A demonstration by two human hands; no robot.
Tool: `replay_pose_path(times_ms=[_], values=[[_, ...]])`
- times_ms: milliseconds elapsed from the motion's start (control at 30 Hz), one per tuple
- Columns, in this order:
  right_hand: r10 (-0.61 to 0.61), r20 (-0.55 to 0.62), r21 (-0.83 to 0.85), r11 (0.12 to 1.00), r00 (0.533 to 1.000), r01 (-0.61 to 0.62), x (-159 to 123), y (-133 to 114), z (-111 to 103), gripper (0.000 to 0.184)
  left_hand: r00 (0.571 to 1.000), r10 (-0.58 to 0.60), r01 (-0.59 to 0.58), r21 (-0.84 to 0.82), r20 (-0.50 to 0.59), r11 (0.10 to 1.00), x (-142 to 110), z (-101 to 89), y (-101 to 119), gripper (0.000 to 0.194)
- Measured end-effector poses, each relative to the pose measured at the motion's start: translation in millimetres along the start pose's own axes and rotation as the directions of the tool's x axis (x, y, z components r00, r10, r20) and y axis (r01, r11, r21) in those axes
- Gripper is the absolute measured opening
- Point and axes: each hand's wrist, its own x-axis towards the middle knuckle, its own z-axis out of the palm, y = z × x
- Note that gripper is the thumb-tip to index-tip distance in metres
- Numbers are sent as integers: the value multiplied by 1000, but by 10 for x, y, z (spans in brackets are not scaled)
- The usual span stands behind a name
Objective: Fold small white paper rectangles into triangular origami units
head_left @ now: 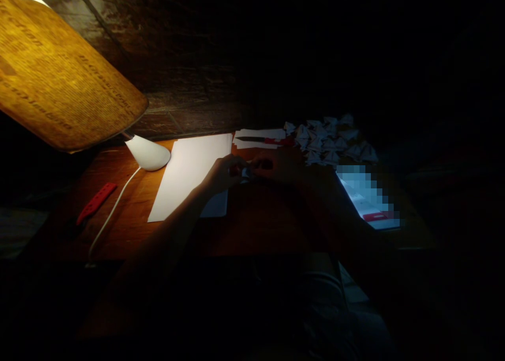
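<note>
Between my two hands is a small piece of folded paper (246,173), pale and partly covered by fingers. My left hand (224,172) pinches it from the left, the wrist above the edge of a stack of white paper (197,163). From the other side my right hand (274,166) holds the same piece; it lies in deep shadow, so its fingers show only in part. Just beyond the hands, a red-handled cutting tool (272,140) with a dark blade lies on smaller cut paper sheets (258,133). Many small folded paper pieces (329,140) are heaped at the back right.
A lamp with a printed shade (71,71) leans over the left; its white base (148,153) stands on the wooden table (130,213). A white cord (114,208) runs to the front edge beside a red object (97,202). At right lies a lit screen (366,200).
</note>
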Motion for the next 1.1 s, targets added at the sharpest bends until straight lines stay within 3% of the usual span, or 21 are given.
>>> replay_pose_path(times_ms=[133, 467, 767, 1100], values=[[-47, -9, 8, 999, 999, 47, -2, 20, -27, 20, 1000, 19, -20, 11, 12, 1000, 5, -7, -22, 31], [-101, 42, -33, 994, 994, 102, 23, 85, -39, 19, 973, 231, -231, 15, 4, 973, 33, 14, -45, 14], [-59, 73, -57, 996, 996, 63, -17, 6, -36, 22, 965, 260, -261, 70, 24, 963, 26, -6, 6, 16], [-80, 70, -193, 977, 994, 92, -29, -57, -21, 18, 955, 294, -296, 122, 37, 947, 26, -18, 86, 10]])
